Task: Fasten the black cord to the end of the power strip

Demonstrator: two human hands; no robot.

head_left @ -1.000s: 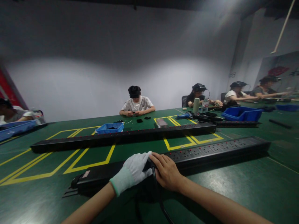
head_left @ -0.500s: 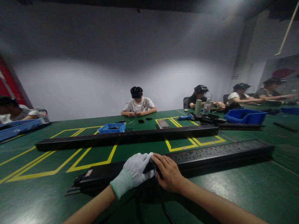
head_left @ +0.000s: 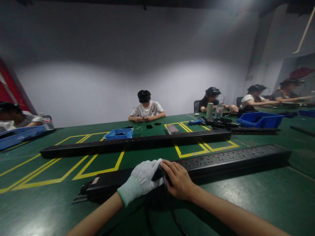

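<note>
A long black power strip (head_left: 236, 158) with rows of sockets and small red parts lies across the near side of the table. My left hand (head_left: 145, 175), in a white glove with a green cuff, is closed around the middle of the strip, where a black cable (head_left: 172, 209) comes out. Touching it at the fingertips, my bare right hand (head_left: 179, 179) grips the same spot from the other side. The cable runs down between my forearms. What lies under the fingers is hidden.
A second long black strip (head_left: 137, 143) lies farther back, near a small blue tray (head_left: 118, 134). At the right are a blue bin (head_left: 261, 120), a bottle (head_left: 219, 110) and a blue tool (head_left: 195, 122). A person (head_left: 147, 109) sits opposite; others sit left and right.
Both hands keep their hold at the cable with barely any movement. The whole view has shifted slightly. The person opposite has moved their hands a little apart.
</note>
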